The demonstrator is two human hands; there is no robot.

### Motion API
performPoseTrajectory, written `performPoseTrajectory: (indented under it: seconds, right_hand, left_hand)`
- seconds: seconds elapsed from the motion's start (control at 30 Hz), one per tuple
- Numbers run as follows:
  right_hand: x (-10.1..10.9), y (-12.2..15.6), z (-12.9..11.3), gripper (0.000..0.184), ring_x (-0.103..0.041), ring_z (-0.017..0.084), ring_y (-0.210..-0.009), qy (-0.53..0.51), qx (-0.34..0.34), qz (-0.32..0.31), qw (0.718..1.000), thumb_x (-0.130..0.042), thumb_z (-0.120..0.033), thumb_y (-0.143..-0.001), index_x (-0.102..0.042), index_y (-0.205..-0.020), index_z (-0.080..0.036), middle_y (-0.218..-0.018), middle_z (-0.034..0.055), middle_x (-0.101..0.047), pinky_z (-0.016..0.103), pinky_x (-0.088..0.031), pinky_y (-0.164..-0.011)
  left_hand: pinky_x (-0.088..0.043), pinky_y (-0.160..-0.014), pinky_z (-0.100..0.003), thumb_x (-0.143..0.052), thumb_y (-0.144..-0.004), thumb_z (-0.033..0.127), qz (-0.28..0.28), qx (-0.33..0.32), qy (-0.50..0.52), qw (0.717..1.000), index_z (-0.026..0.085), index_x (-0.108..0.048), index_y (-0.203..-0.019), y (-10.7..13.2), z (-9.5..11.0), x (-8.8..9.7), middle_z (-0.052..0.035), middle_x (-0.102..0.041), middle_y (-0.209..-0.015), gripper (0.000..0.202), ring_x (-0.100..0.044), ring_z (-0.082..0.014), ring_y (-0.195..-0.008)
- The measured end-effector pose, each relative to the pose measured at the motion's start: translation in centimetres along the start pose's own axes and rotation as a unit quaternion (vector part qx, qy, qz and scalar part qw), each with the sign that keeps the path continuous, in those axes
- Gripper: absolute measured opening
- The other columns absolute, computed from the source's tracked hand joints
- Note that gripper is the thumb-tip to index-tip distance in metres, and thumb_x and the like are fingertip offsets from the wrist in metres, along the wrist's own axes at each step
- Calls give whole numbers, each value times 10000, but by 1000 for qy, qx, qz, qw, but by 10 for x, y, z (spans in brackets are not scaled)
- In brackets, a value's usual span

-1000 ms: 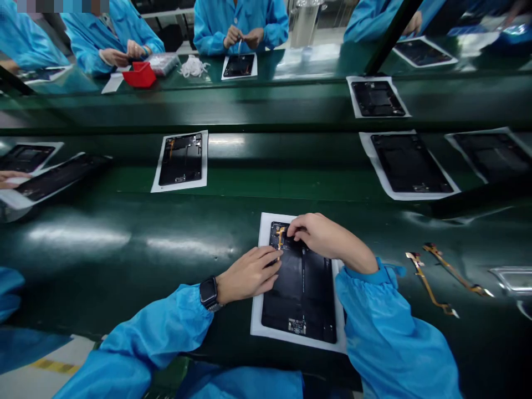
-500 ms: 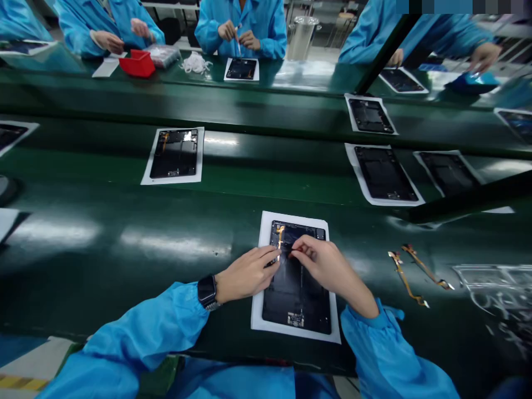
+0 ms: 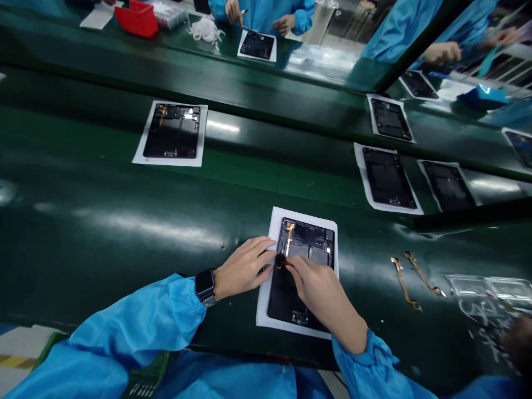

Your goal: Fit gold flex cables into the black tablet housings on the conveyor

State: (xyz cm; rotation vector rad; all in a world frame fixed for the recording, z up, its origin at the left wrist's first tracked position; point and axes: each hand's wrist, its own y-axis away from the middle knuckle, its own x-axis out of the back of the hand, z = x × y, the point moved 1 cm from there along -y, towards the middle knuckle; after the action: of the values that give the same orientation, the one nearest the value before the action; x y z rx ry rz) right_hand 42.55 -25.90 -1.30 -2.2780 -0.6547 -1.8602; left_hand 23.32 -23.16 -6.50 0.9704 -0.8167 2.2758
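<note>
A black tablet housing (image 3: 310, 252) lies on a white sheet (image 3: 262, 310) in front of me. An orange flex cable (image 3: 290, 239) runs down the upper left part of the housing. My right hand (image 3: 313, 285) pinches the dark lower end of this cable between thumb and forefinger, over the housing's left side. My left hand (image 3: 245, 269) is open, its fingers stretched out and their tips at the left edge of the housing, close to the pinched end. The fingers of the right hand partly hide what they hold.
Two loose flex cables (image 3: 405, 285) lie to the right, near a clear plastic tray (image 3: 477, 285). Further tablet housings on sheets, one at the left (image 3: 172, 136) and one at the right (image 3: 388, 177), rest beyond. Co-workers in blue sit opposite, near a red bin (image 3: 136, 19).
My right hand has moved down and left across the housing, bringing the cable's dark end toward my left fingertips. My left hand has shifted little. The camera view has tilted and turned slightly.
</note>
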Motion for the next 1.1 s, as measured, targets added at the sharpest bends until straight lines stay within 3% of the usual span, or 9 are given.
performPoseTrajectory:
  seconds: [0.37, 0.57, 0.7, 0.9, 1.1]
  right_hand:
    - [-15, 4, -4, 178, -699, 222, -819, -110, -38, 68, 991, -439, -224, -994, -613, -1029, -208, -963, 76, -723, 308, -511, -688]
    - [-15, 14, 1, 143, -710, 217, -865, -206, -61, 140, 966, -513, -253, -969, -640, -1026, -220, -972, 59, -737, 311, -555, -749]
    - [-20, 20, -1, 124, -714, 214, -844, -215, -71, 166, 960, -540, -265, -961, -644, -1019, -229, -960, 47, -737, 308, -565, -728]
    - [-24, 13, -4, 121, -711, 174, -772, -154, -16, 193, 969, -543, -236, -966, -634, -1032, -192, -911, 44, -736, 251, -534, -664]
    - [-11, -4, -20, 192, -648, 185, -602, 7, 31, 102, 994, -454, -174, -976, -633, -911, -154, -774, 63, -691, 274, -411, -512]
  left_hand:
    - [-422, -1080, -469, -509, -920, 175, -23, -1, -10, 1000, 122, -512, -1193, 0, -1, -2, -174, -500, -1334, 278, -429, -298, -1323]
    - [-419, -1078, -461, -526, -917, 190, -28, 0, -12, 1000, 110, -516, -1176, 1, -1, -2, -173, -500, -1327, 271, -422, -308, -1317]
    - [-427, -1068, -460, -527, -918, 195, -27, 2, -6, 1000, 114, -516, -1159, 0, -1, -2, -173, -506, -1321, 254, -426, -306, -1313]
    - [-411, -1082, -457, -518, -929, 203, -43, 13, 0, 999, 122, -494, -1182, -1, 0, 0, -166, -498, -1334, 266, -418, -301, -1324]
    - [-392, -1092, -463, -537, -944, 290, -53, 10, 10, 998, 129, -473, -1206, -1, -1, 1, -176, -477, -1354, 314, -396, -305, -1345]
